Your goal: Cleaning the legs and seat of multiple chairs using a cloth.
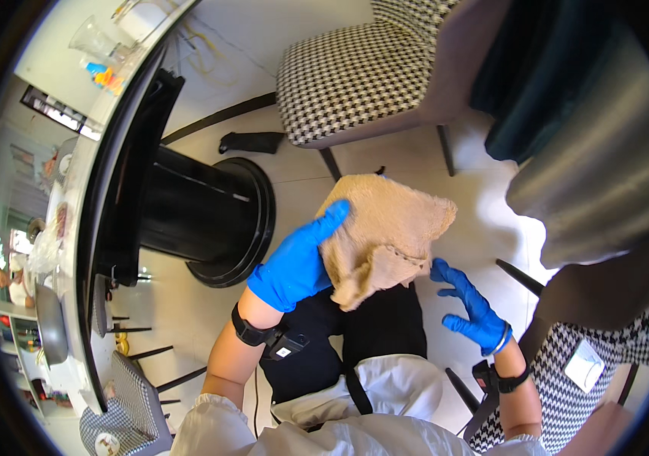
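Note:
My left hand (301,259), in a blue glove, grips a tan plush cloth (387,216) by its left side, thumb lying on top. The cloth hangs above my knees and the tiled floor, its lower edge crumpled and folded over. The fingers on the cloth's underside are hidden. My right hand (472,308), also gloved in blue, is just off the cloth's lower right corner. Its fingers are spread and nothing is between them.
At the left stands a table (50,102) on a black round pedestal (204,211). A houndstooth chair (358,80) is ahead; another chair (564,365) at my right bears a white object (584,366). Dark and grey curtains (598,148) hang at the upper right. A person (18,282) appears far left.

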Motion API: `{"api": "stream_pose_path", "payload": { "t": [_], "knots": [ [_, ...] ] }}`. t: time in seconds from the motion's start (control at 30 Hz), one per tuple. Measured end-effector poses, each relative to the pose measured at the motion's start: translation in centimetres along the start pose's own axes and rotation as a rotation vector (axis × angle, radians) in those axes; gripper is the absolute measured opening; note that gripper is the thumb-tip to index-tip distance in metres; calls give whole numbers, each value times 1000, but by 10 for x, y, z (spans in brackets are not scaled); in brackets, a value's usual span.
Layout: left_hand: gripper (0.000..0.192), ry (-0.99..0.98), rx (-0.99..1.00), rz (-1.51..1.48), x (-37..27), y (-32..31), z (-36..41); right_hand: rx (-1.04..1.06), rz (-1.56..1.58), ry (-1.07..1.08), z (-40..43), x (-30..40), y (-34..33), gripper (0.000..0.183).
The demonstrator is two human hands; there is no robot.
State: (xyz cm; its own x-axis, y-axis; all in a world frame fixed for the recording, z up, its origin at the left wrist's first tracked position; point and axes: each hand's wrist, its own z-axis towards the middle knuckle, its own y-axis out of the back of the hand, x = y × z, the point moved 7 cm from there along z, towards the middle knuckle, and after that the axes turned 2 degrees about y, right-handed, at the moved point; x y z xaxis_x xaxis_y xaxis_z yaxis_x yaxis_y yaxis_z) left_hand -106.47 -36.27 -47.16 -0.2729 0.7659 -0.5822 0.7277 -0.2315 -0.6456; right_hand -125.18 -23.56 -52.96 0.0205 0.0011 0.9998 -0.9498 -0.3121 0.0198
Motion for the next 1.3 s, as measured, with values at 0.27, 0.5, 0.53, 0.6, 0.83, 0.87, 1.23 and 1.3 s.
{"api": "stream_pose_path", "payload": {
  "t": [0.27,0.5,0.53,0.6,0.83,0.87,1.23,1.3],
  "knots": [
    [44,164,209,643,39,-60,9,-159,423,-57,-4,5,15,94],
    [45,64,350,713,60,-75,49,-264,965,-169,1,-20,-5,68],
    [41,-71,360,1025,45,-77,63,-293,1098,-129,6,-23,-2,63],
    [39,-175,255,1384,17,-67,99,-366,1266,-47,18,-18,14,53],
    [22,-1045,-229,1280,-159,22,201,-964,1269,147,33,-143,144,49],
    [24,-1196,-320,1395,-176,31,202,-1078,1224,64,40,-157,153,49],
    [28,-1171,-561,1720,-156,88,244,-897,442,53,238,-199,202,59],
    [33,-1224,-543,1563,-158,90,246,-1095,-235,246,244,-186,195,65]
  ]
}}
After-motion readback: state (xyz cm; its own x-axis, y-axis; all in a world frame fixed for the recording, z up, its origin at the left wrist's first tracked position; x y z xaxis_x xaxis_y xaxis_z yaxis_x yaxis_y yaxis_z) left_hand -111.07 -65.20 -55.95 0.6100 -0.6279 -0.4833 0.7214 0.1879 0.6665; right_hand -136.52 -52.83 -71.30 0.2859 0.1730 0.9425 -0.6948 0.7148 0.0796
